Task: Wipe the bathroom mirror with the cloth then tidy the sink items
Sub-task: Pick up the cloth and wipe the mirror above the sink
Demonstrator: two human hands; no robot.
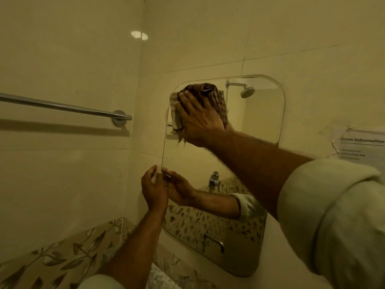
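Two hands at work on a wall mirror (239, 163) in a tiled bathroom; right hand (200, 119) spread flat, fingers wide, pressing a bunched checked cloth (208, 90) against the glass near the upper left corner; cloth trapped between palm and mirror, a frayed end hanging below the hand; left hand (154, 188) lower down, pinching the mirror's left edge between thumb and fingers, apparently steadying it; sleeves rolled back on both arms.

Reflected in the glass: a shower head, a wall tap, leaf-patterned tiles, and the left hand's double; chrome towel rail (62, 106) on the wall to the left; torn paper notice (362, 147) on the wall to the right; sink and its items out of view.

Judged as early in the wiping, with only the top corner under the cloth and tidying not yet begun. To wipe well: keep the palm flat so pressure spreads evenly; work in overlapping passes from the top down; tuck the loose end in to avoid streaks; keep the steadying grip light, off the cleaned surface.
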